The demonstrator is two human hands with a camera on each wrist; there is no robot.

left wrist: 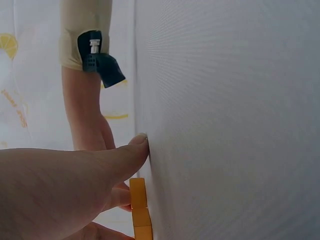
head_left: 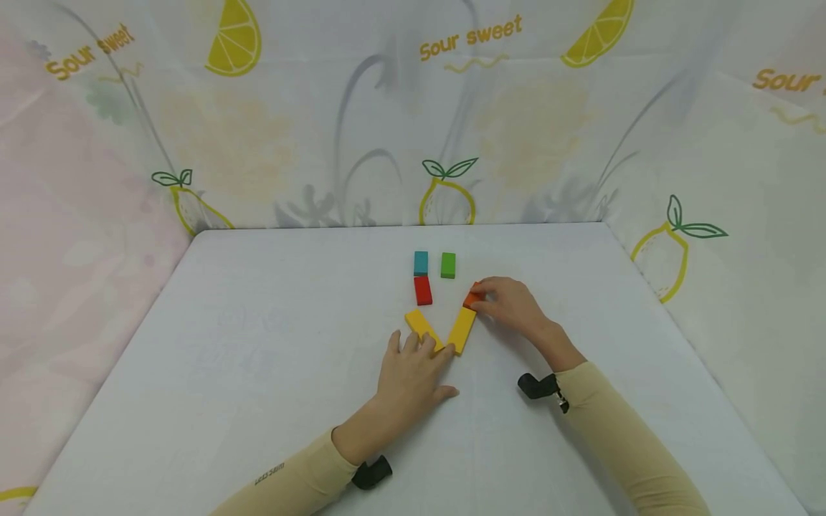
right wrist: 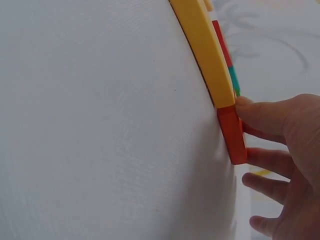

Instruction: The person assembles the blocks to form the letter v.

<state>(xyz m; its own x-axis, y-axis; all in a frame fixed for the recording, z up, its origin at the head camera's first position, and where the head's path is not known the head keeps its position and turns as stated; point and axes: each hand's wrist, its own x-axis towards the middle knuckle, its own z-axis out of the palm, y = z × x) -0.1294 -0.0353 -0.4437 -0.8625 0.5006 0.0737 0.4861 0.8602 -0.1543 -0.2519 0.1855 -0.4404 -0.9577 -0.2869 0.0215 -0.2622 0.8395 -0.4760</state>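
Observation:
Two long yellow blocks, a left one [head_left: 419,324] and a right one [head_left: 462,328], lie in a V on the table. My left hand [head_left: 413,373] is palm down with fingers spread, its fingertips at the V's lower ends. At the top of the right yellow block, an orange-red block [right wrist: 231,136] lies end to end with it. The thumb and fingers of my right hand [head_left: 513,304] pinch that orange-red block. A red block [head_left: 422,291] lies above the left yellow one, touching a blue block [head_left: 421,263]. Beside the blue one is a green block [head_left: 448,265].
The white table [head_left: 258,358] ends at a patterned cloth backdrop [head_left: 297,143] printed with lemons. Both forearms wear beige sleeves, with a black wrist device [head_left: 538,387] on the right and another black device [head_left: 372,474] on the left.

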